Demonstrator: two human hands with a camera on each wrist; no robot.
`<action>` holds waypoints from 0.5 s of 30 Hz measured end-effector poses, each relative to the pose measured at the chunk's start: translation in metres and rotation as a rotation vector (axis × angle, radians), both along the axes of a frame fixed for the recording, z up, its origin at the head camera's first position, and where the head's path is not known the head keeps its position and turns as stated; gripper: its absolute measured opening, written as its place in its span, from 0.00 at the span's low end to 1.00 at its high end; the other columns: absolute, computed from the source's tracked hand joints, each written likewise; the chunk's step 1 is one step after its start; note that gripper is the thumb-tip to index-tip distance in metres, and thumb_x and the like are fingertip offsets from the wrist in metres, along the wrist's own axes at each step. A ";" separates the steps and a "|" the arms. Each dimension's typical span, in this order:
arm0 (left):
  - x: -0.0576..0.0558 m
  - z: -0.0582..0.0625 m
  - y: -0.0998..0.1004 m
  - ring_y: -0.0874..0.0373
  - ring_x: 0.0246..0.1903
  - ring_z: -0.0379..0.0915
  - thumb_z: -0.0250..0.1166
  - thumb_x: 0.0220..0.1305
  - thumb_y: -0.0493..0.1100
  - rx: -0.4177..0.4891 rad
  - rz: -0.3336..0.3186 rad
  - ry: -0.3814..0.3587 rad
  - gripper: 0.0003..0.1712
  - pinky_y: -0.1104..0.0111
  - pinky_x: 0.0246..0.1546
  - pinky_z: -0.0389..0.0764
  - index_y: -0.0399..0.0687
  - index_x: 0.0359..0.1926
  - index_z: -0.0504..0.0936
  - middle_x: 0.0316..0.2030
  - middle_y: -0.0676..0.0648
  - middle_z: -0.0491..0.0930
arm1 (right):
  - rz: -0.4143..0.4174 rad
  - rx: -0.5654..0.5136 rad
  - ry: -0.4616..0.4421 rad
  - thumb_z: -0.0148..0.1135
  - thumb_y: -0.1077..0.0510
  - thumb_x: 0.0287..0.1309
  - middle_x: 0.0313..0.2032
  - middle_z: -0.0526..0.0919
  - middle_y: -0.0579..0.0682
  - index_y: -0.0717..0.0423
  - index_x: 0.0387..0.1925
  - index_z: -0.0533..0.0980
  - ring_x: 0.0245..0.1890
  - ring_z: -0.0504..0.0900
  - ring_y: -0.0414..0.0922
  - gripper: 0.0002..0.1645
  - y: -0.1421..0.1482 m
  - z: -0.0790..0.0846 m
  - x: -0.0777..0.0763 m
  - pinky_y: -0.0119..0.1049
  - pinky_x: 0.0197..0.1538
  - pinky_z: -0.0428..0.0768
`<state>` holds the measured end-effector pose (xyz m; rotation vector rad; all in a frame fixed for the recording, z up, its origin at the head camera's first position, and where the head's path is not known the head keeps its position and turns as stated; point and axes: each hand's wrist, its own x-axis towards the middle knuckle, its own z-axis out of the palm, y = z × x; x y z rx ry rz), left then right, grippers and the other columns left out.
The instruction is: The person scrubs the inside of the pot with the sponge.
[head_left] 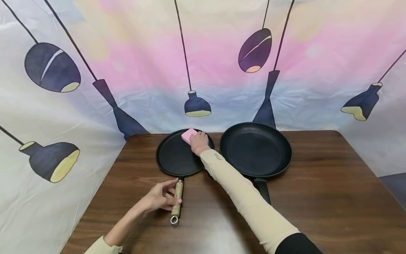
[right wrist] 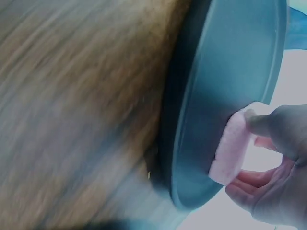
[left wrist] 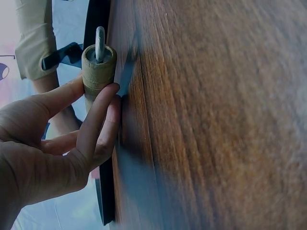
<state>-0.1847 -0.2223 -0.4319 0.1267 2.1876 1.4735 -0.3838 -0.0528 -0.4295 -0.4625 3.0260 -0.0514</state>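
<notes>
A flat black pan point(head_left: 177, 157) with a wooden handle point(head_left: 177, 199) lies at the back left of the table. My left hand point(head_left: 161, 195) grips that handle from its left side, thumb and fingers on the wood, as the left wrist view also shows near the handle's metal ring point(left wrist: 100, 45). With my right hand point(head_left: 200, 141) I hold a pink sponge point(head_left: 188, 135) against the pan's surface, toward its far right side. In the right wrist view the sponge point(right wrist: 235, 146) sits between thumb and fingers, its face on the pan point(right wrist: 230, 62).
Right beside it stands a larger black frying pan point(head_left: 255, 150), its black handle point(head_left: 262, 190) partly behind my right forearm. Both pans rest on a brown wooden table point(head_left: 330, 183). A cloth backdrop point(head_left: 152, 53) printed with lamps hangs just behind the table's far edge.
</notes>
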 end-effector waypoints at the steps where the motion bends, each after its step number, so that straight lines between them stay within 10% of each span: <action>1: -0.001 0.000 0.000 0.60 0.35 0.79 0.75 0.60 0.35 -0.002 0.002 0.001 0.52 0.58 0.37 0.91 0.32 0.78 0.54 0.48 0.38 0.72 | -0.004 -0.004 -0.003 0.52 0.55 0.77 0.59 0.79 0.61 0.54 0.59 0.79 0.60 0.75 0.57 0.18 0.003 0.003 0.000 0.47 0.66 0.77; 15: -0.006 -0.002 0.003 0.61 0.34 0.80 0.75 0.59 0.34 -0.011 0.003 -0.014 0.53 0.60 0.37 0.91 0.31 0.78 0.53 0.46 0.39 0.72 | 0.108 -0.088 -0.168 0.72 0.52 0.63 0.53 0.85 0.51 0.50 0.54 0.82 0.48 0.79 0.48 0.19 0.050 0.026 0.020 0.40 0.54 0.81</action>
